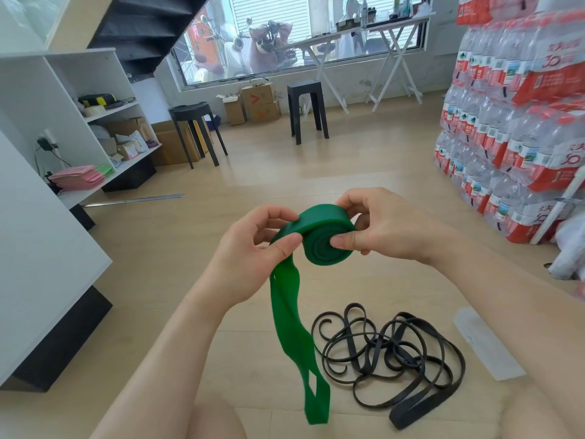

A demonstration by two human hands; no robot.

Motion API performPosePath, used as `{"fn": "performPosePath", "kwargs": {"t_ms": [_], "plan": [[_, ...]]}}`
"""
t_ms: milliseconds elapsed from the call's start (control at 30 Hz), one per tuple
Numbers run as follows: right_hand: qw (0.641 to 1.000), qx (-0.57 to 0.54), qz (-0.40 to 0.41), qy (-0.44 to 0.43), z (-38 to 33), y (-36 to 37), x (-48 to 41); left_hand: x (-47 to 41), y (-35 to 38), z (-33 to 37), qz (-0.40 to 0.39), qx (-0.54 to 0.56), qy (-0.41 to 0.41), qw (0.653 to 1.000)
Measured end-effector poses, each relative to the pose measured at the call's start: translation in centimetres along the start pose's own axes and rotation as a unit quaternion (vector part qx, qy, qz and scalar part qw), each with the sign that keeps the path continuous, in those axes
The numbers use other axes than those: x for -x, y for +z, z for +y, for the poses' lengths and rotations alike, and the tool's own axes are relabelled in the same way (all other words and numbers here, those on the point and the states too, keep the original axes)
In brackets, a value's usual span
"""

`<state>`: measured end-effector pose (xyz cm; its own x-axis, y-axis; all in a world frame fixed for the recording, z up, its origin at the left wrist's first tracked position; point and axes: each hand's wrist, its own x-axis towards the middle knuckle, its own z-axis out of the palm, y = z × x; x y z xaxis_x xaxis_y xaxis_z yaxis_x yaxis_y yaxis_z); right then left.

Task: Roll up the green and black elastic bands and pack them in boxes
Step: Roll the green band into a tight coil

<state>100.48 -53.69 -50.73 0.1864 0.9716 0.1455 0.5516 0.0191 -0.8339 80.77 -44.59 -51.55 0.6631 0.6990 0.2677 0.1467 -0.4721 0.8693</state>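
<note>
Head view: green band (327, 237) roll pinched between left hand (253, 251) and right hand (386, 229).

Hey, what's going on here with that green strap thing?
A person is rolling up a green elastic band. The right hand pinches the coiled part, and the left hand grips the strip beside it; the loose tail hangs down. The black bands lie tangled on the floor, not yet rolled.

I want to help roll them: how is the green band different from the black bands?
The green band is wide; the black bands are thin. The green band is partly rolled, held by the left hand and right hand; the black bands lie tangled on the floor. Both are long, flat loops.
</note>
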Motion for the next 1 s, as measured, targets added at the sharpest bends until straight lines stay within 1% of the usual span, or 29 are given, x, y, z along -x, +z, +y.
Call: {"fn": "performPosePath", "kwargs": {"t_ms": [67,167,367,500,600,667,700,733,800,833,867,933,1000], "plan": [[0.999,-0.042,0.002,0.010,-0.1,0.1,0.0,0.0,-0.1,0.0,0.032,-0.005,0.006,0.999],[0.996,-0.089,0.001,0.014,-0.2,0.3,0.0,0.2,-0.2,0.2,0.049,0.029,0.015,0.998],[0.987,-0.156,0.006,0.028,-0.4,0.6,0.1,0.2,0.2,0.3,0.049,0.130,0.005,0.990],[0.974,-0.222,0.022,0.044,-0.6,0.9,0.0,0.3,0.6,0.8,0.034,0.189,-0.007,0.981],[0.962,-0.267,0.018,0.052,-0.5,1.2,-0.1,0.2,0.9,1.3,0.034,0.178,-0.018,0.983],[0.960,-0.272,-0.010,0.061,-0.4,1.2,0.0,0.3,0.8,1.4,0.036,0.147,-0.026,0.988],[0.964,-0.255,-0.033,0.067,-0.4,1.0,0.2,0.4,0.7,1.4,0.037,0.122,-0.027,0.992],[0.974,-0.209,-0.056,0.070,-0.5,0.7,0.3,0.5,0.7,1.4,0.034,0.094,-0.027,0.995],[0.995,-0.040,-0.074,0.049,-0.8,-0.2,0.6,0.5,0.9,1.3,0.021,0.033,-0.022,0.999],[0.997,0.037,-0.065,0.027,-1.0,-0.5,0.6,0.5,1.0,1.2,0.013,0.002,-0.016,1.000],[0.994,0.091,-0.052,0.000,-1.3,-0.6,0.6,0.6,1.2,1.1,0.005,-0.026,-0.009,1.000],[0.987,0.145,-0.052,-0.042,-1.9,-0.2,0.6,0.6,1.3,1.0,-0.012,-0.063,0.003,0.998],[0.978,0.189,-0.068,-0.060,-2.2,0.5,0.7,0.5,1.4,1.0,-0.025,-0.092,0.002,0.995]]}}
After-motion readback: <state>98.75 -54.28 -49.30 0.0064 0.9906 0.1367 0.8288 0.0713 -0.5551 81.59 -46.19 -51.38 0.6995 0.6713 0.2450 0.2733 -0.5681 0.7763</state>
